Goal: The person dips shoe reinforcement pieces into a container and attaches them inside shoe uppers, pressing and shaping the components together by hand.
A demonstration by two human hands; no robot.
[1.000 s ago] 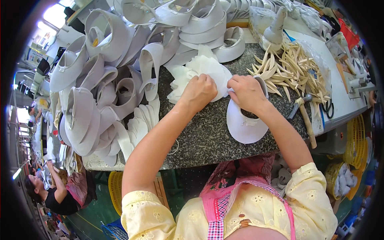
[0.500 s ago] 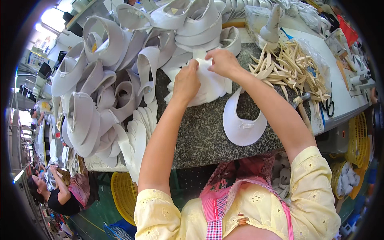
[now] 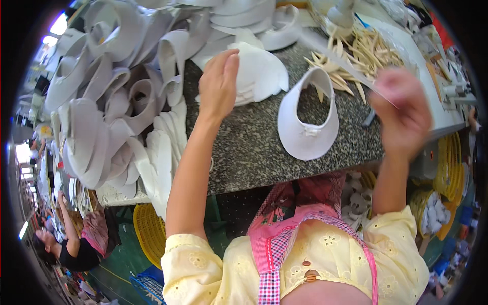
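Note:
My right hand, smeared by motion, is raised at the right with its fingers closed on a long thin white strip. The strip slants up and left across the pale curved pieces. My left hand is by the left side of a stack of flat white cut pieces, fingers extended and thumb alongside. Whether it touches the stack I cannot tell. Between my hands, a white visor-shaped piece with a ring-like band stands on the speckled stone slab.
Many white visor-shaped pieces are heaped at the left and back. Pale curved slivers lie in a pile at the back right, near a grey-white cone-shaped object. Yellow baskets stand below the table; another person works at far left.
My right hand has moved from the stack out to the right, carrying the white strip. My left hand stays near the stack, now at its left side. The view has shifted slightly.

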